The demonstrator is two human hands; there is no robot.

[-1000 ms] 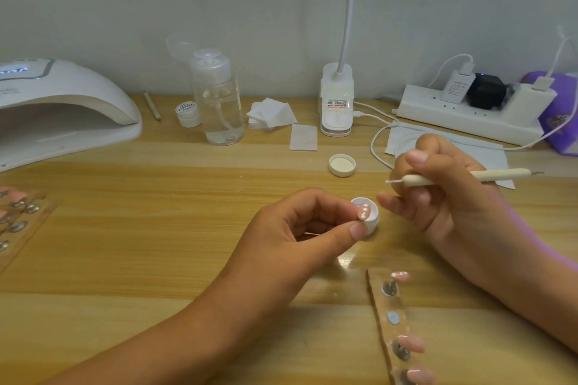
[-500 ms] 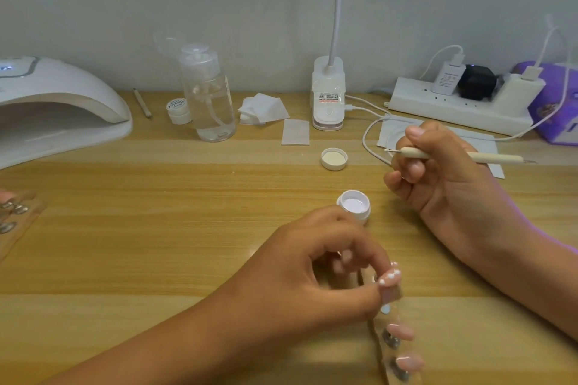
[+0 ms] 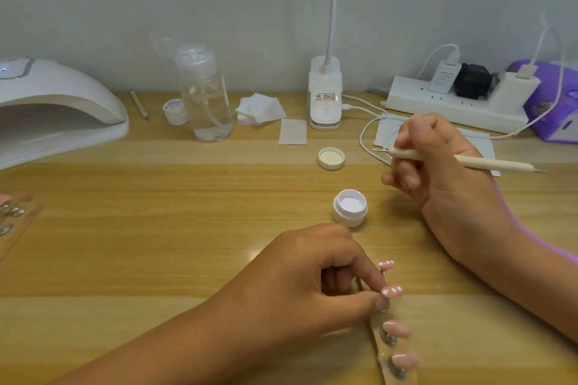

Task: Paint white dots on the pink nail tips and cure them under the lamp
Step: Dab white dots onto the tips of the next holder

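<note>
Dotted tip [image 3: 391, 291] is moved off the jar [image 3: 349, 207] and set back on the strip [image 3: 377, 327] in front of it, pinched by left hand [image 3: 300, 284] fingers [image 3: 369, 275]. Tool [image 3: 488, 162] is gripped in the right hand [image 3: 438, 166]. Plain tips [image 3: 396, 329] are probably next.

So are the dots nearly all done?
Done: the top tip and second tip carry white dots. In hand: the left hand pinches the second tip at the strip; the right hand holds the tool. Left: the third tip and fourth tip are plain pink, and no tip shows under the lamp.
</note>
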